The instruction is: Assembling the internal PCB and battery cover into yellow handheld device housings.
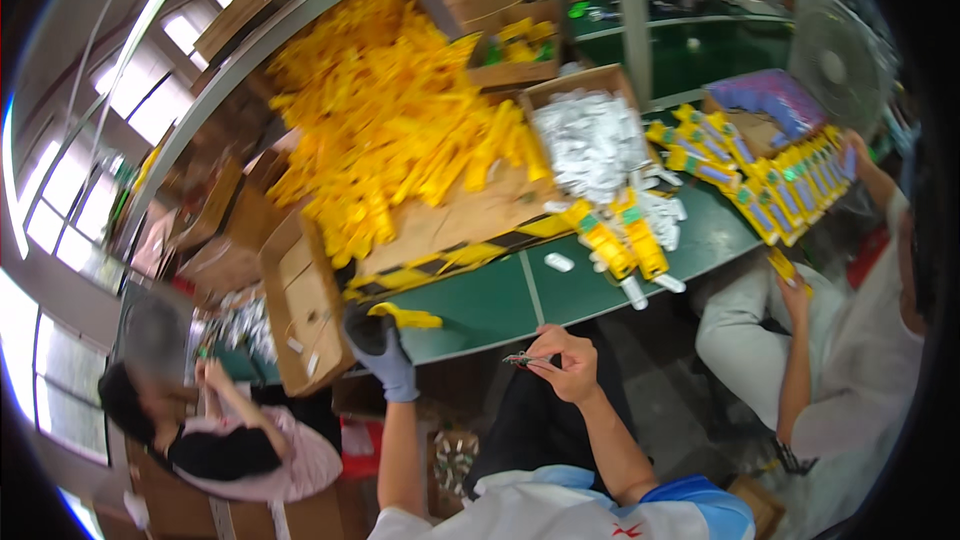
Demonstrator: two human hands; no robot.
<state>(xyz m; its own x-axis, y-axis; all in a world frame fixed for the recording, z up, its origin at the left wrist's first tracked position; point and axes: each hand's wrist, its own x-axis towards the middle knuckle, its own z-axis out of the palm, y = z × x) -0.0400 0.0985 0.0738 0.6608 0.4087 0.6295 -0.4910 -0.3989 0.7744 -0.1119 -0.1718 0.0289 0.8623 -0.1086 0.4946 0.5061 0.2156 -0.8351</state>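
Note:
My left hand (381, 348), in a grey glove with a dark palm, is at the near table edge. Its fingers close on one end of a yellow plastic shell (408, 317), whose other end points right over the green top. The dark fingertips are hard to make out. Bare and raised in front of my lap, my right hand (568, 362) pinches a small wired part (518, 360), thin and dark with red and green bits; its exact kind is too small to tell.
A large heap of yellow shells (400, 110) fills a tray with a striped edge (460, 260). White pieces fill a box (590, 140); yellow units (615, 240) lie before it. An open carton (300, 300) stands left. Co-workers sit on both sides, one handling yellow units (790, 190).

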